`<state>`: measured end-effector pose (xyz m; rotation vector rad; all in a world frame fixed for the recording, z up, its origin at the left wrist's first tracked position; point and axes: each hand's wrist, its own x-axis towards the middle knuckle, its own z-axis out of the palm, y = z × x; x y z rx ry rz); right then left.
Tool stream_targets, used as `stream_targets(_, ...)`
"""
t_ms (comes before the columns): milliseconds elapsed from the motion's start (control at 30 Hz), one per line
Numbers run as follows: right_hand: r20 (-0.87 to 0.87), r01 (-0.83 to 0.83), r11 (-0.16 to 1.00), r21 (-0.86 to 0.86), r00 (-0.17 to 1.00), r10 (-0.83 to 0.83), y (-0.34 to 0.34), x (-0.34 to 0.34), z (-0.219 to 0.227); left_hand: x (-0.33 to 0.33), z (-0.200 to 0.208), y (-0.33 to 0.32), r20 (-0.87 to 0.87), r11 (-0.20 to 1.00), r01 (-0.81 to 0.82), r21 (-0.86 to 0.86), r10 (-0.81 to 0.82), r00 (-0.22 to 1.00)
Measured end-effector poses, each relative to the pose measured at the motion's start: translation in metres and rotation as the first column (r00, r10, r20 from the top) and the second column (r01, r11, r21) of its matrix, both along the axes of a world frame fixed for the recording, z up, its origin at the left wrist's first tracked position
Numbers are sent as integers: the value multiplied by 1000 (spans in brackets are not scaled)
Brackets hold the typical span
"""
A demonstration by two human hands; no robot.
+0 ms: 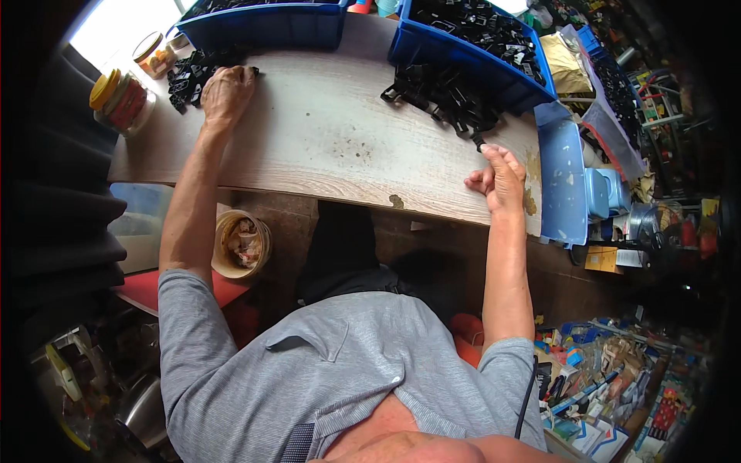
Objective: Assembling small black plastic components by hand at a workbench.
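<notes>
At the far left of the table, my left hand (228, 96) rests against a pile of small black plastic buckle pieces (189, 81). Its fingers are bent and closed, and a bit of black shows at the fingertips; what they grip is mostly hidden. My right hand (503, 181) is over the right end of the table, thumb and forefinger pinching a black plastic buckle piece (478, 143). The other fingers curl in toward the palm. Just beyond it lies a second heap of black buckle pieces (448, 100), spread below a blue bin.
Two blue bins, one at back left (262, 29) and one at back right (471, 58), hold many black pieces. Lidded jars (123, 100) stand at the left edge. Below the worn white table (332, 116) sits a bucket (262, 251) with scraps. Clutter fills the right side.
</notes>
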<state>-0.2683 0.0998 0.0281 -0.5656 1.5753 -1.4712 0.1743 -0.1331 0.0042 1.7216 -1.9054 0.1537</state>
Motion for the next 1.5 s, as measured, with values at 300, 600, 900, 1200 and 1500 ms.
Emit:
stream_targets(300,-60,500,865,-40,863,-502,22,-79,7,-28,-3,29,89,965,259,33,-261,961)
stream_targets(600,-122,49,999,18,991,-47,-26,18,13,-46,4,44,31,883,443,157,-453,891)
stream_targets(900,-388,3,965,261,916,102,-63,67,15,-27,-1,45,57,924,364,117,-372,926)
stream_targets(1200,-578,87,932,352,803,143,-78,86,25,-36,5,54,158,939,343,20,-342,926)
stream_targets(1500,-403,53,967,249,913,54,-72,74,11,-63,-3,73,-91,851,519,-74,-524,847)
